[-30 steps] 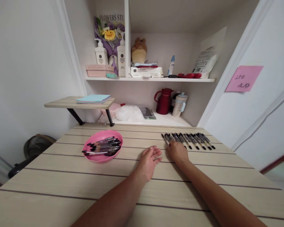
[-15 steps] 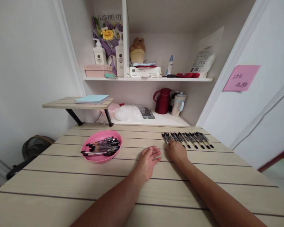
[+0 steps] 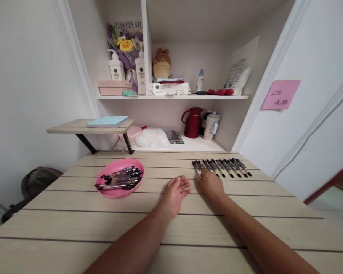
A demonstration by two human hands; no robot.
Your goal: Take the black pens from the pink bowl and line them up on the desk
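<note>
View has been slightly shifted; pink bowl (image 3: 117, 194) and pen row (image 3: 225, 166) are parted by the spread left hand (image 3: 174, 192); leftmost pen (image 3: 195, 168) is touched by right hand (image 3: 211, 185), grip hidden.

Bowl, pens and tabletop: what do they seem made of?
Bowl: probably plastic; smooth, even pink, with a soft sheen.
Pens: likely plastic; glossy, with see-through barrels and black ends.
Tabletop: wood or wood-look laminate; pale, fairly matt, faint grain between dark lines. The look doesn't settle which.

Right fingers (image 3: 204, 175) touching pens (image 3: 222, 166), pink bowl (image 3: 118, 164)
</note>
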